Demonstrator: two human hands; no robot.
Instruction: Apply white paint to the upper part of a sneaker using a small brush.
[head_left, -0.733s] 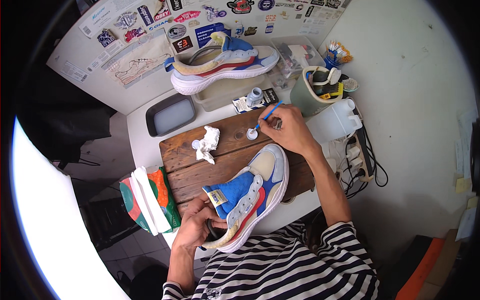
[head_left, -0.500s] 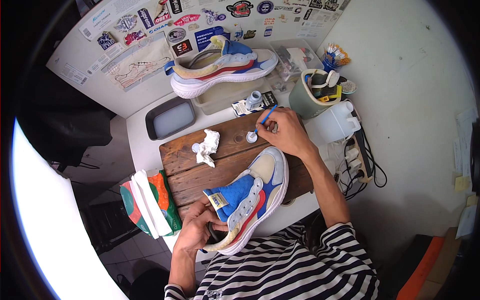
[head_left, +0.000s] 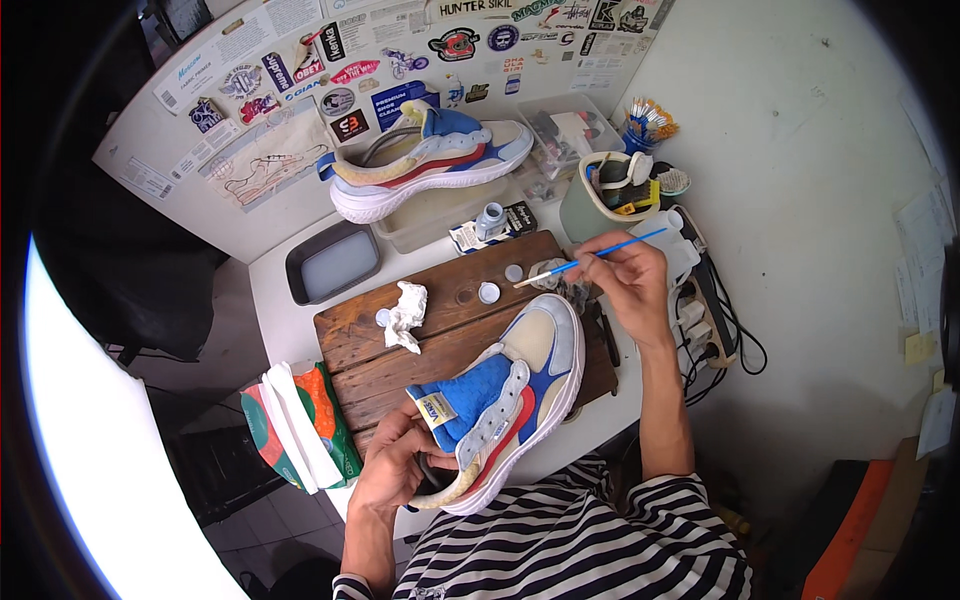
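Observation:
My left hand [head_left: 393, 462] grips a multicoloured sneaker [head_left: 548, 345] by its heel opening, with some fingers hidden inside the collar. The shoe is tilted, its toe pointing away to the right and its blue tongue facing up. In my right hand [head_left: 632, 282] a thin blue-handled paintbrush [head_left: 618, 246] is pinched, its pale tip pointing left above the wooden board [head_left: 390, 370]. Below and left of the tip lies a small white cap [head_left: 489, 292] on the board. A crumpled white tissue [head_left: 407, 315] rests farther left.
A second sneaker [head_left: 430, 165] sits across a clear plastic box behind the board. Near it are a dark tray [head_left: 333, 262] of cloudy liquid, an opened paint bottle [head_left: 490, 222] and a tool bucket [head_left: 590, 205]. A tissue pack [head_left: 300, 425] stands left, a power strip [head_left: 715, 320] right.
My right hand has lifted the paintbrush from the small cap and moved right and nearer, turning the brush flatter. The sneaker stays in my left hand, almost unmoved.

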